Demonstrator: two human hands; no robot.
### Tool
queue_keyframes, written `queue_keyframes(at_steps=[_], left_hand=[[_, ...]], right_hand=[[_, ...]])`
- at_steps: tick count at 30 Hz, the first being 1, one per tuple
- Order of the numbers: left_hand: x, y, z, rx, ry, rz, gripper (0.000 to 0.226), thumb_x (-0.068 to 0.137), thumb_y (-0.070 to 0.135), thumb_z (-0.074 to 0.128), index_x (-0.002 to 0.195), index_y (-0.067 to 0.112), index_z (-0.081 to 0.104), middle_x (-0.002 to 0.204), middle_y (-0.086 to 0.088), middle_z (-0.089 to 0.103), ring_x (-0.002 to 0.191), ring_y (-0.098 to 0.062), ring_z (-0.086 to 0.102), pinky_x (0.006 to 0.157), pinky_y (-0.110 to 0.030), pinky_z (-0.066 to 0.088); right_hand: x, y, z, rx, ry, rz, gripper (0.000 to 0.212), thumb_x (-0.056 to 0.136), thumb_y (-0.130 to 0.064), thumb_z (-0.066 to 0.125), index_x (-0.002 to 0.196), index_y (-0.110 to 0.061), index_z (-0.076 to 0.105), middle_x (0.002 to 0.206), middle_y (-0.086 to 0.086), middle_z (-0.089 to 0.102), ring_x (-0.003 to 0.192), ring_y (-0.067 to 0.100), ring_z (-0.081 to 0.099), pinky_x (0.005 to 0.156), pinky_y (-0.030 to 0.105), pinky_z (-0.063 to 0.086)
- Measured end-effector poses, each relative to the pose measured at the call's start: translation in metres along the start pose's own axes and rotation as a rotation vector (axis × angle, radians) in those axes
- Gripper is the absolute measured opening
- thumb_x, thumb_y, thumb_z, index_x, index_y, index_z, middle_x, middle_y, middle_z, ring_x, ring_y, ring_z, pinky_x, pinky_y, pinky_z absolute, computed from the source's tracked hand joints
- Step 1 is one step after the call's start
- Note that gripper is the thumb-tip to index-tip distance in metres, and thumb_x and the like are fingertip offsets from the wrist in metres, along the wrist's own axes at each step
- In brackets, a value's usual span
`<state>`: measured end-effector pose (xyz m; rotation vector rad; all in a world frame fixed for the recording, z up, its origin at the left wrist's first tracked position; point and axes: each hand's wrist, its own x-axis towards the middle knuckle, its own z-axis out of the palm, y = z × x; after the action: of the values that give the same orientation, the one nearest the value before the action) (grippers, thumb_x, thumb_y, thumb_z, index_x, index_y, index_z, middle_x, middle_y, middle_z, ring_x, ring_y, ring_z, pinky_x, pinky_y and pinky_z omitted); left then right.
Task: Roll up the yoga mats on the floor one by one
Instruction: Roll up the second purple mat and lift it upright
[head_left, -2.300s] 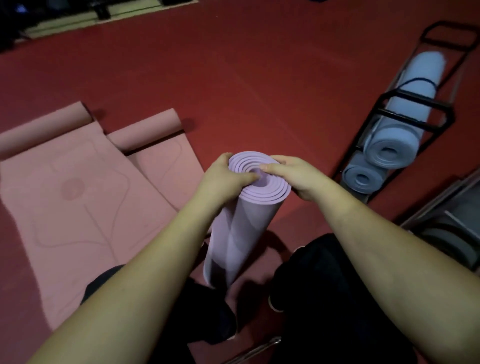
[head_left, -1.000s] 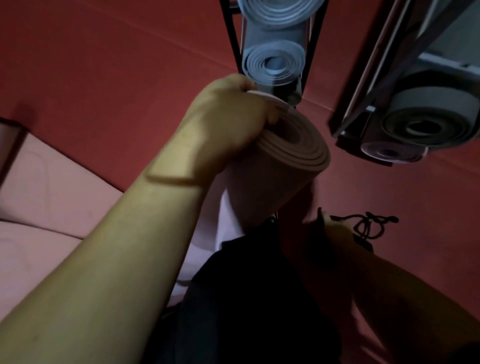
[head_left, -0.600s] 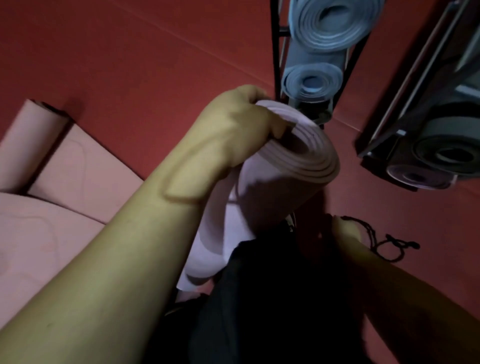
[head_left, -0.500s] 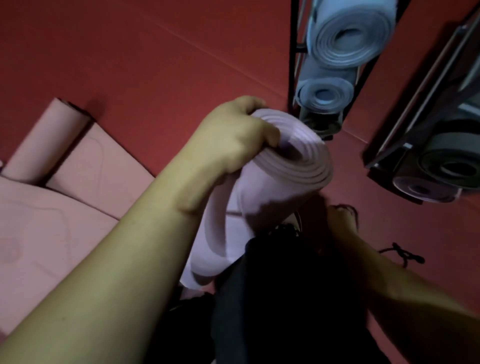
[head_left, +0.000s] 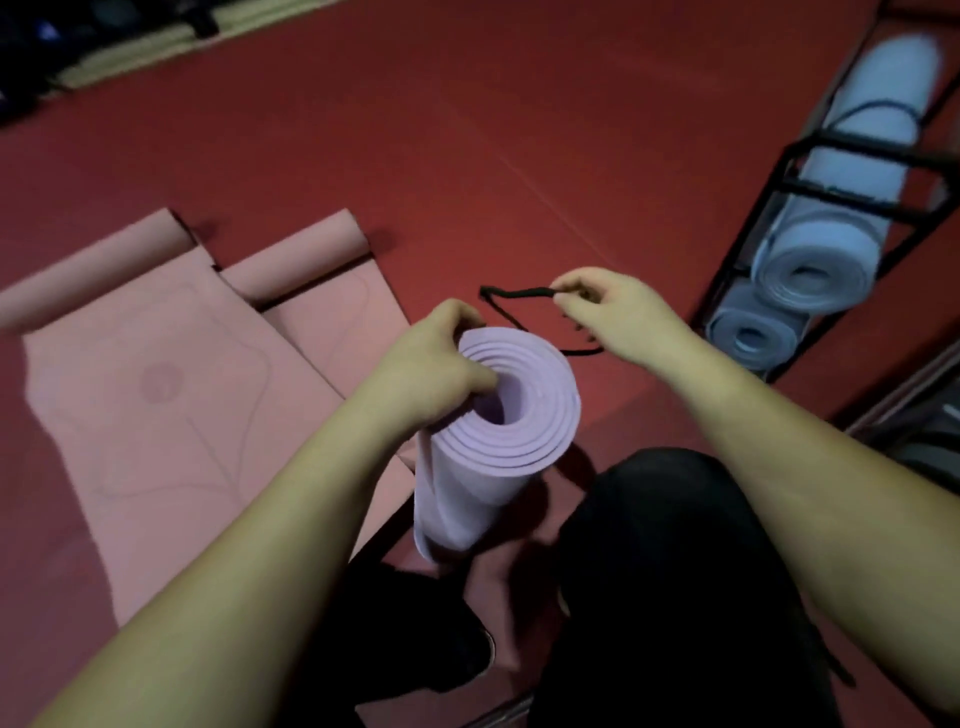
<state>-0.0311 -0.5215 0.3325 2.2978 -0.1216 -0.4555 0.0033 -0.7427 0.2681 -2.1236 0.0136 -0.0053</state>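
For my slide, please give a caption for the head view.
Left hand grips the rolled purple mat; right hand pinches a black cord.

A black metal rack (head_left: 769, 171) stands at 2 o'clock on the red floor (head_left: 467, 130). A beige strip (head_left: 130, 49) lies at 11 o'clock. Black trousers (head_left: 675, 571) fill 5 o'clock.

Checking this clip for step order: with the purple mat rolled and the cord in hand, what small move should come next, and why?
Probably bring the black cord over the top of the purple mat and loop it round the roll. The left hand grips the upright roll's top edge, the right hand pinches the cord just beyond it, and nothing binds the roll yet.
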Motion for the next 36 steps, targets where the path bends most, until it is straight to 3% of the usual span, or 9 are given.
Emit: queue_keyframes(at_steps=[6,10,13,16,18,24,29,33,36], left_hand=[[-0.043,-0.053,-0.034,-0.065,0.156,0.02,0.041,0.072,0.005,0.07,0.109,0.017,0.055,0.117,-0.002,0.046,0.088,-0.025,0.06,0.076,-0.035,0.051],[-0.063,-0.087,-0.049,-0.142,0.309,0.028,0.092,0.065,0.011,0.075,0.146,0.018,0.03,0.148,-0.001,0.023,0.118,-0.032,0.051,0.096,-0.044,0.048],[-0.073,-0.101,-0.055,-0.212,0.281,0.048,0.113,0.069,0.006,0.074,0.157,0.029,0.007,0.161,0.006,0.012,0.132,-0.026,0.045,0.104,-0.044,0.045],[-0.078,-0.105,-0.059,-0.247,0.284,0.02,0.087,0.073,0.005,0.069,0.149,0.029,0.036,0.14,0.002,0.052,0.099,-0.015,0.06,0.082,-0.027,0.048],[-0.08,-0.107,-0.065,-0.205,0.338,-0.019,0.058,0.073,0.006,0.068,0.127,0.026,0.059,0.117,0.001,0.065,0.097,-0.017,0.061,0.076,-0.024,0.042],[-0.07,-0.125,-0.076,-0.357,0.535,-0.142,0.049,0.073,0.008,0.067,0.12,0.02,0.064,0.114,0.001,0.061,0.101,-0.018,0.058,0.083,-0.026,0.044],[-0.06,-0.125,-0.078,-0.468,0.639,-0.164,0.042,0.065,0.01,0.067,0.106,0.019,0.063,0.112,-0.001,0.061,0.095,-0.019,0.059,0.074,-0.025,0.039],[-0.054,-0.127,-0.08,-0.468,0.655,-0.172,0.048,0.07,0.003,0.064,0.116,0.019,0.064,0.115,-0.001,0.055,0.093,-0.016,0.055,0.077,-0.023,0.038],[-0.052,-0.127,-0.076,-0.485,0.681,-0.16,0.045,0.069,0.002,0.064,0.11,0.022,0.066,0.112,-0.001,0.055,0.094,-0.019,0.058,0.078,-0.024,0.041]], right_hand=[[-0.008,-0.103,0.041,-0.2,-0.194,-0.228,0.017,0.098,-0.025,0.057,0.111,-0.026,0.069,0.087,-0.023,0.059,0.07,-0.013,0.053,0.074,0.014,0.037],[-0.016,-0.15,0.071,-0.386,-0.31,-0.35,0.024,0.101,-0.026,0.054,0.119,-0.02,0.068,0.108,-0.005,0.06,0.093,0.007,0.052,0.085,0.021,0.036],[-0.02,-0.169,0.086,-0.428,-0.383,-0.353,0.025,0.101,-0.027,0.053,0.12,-0.02,0.068,0.105,-0.004,0.059,0.091,0.01,0.051,0.088,0.025,0.039],[-0.026,-0.179,0.098,-0.466,-0.426,-0.361,0.024,0.1,-0.027,0.055,0.119,-0.019,0.069,0.1,-0.008,0.057,0.091,0.008,0.051,0.084,0.021,0.035],[-0.032,-0.184,0.103,-0.453,-0.42,-0.354,0.019,0.098,-0.025,0.058,0.111,-0.02,0.071,0.101,-0.007,0.063,0.093,0.01,0.056,0.085,0.023,0.041],[-0.052,-0.173,0.11,-0.322,-0.333,-0.243,0.005,0.09,-0.025,0.068,0.086,-0.027,0.067,0.077,-0.009,0.067,0.07,0.008,0.058,0.071,0.03,0.047],[-0.093,-0.162,0.13,-0.2,-0.273,-0.269,0.002,0.092,-0.023,0.064,0.092,-0.025,0.065,0.075,-0.011,0.062,0.066,0.002,0.051,0.068,0.024,0.042],[-0.126,-0.135,0.15,-0.11,-0.188,-0.238,0.007,0.094,-0.021,0.059,0.1,-0.023,0.062,0.078,-0.01,0.061,0.071,0.009,0.053,0.07,0.031,0.043],[-0.146,-0.122,0.161,-0.171,-0.072,-0.409,0.008,0.085,-0.019,0.057,0.092,-0.019,0.059,0.079,-0.006,0.06,0.074,0.013,0.052,0.069,0.031,0.039]])
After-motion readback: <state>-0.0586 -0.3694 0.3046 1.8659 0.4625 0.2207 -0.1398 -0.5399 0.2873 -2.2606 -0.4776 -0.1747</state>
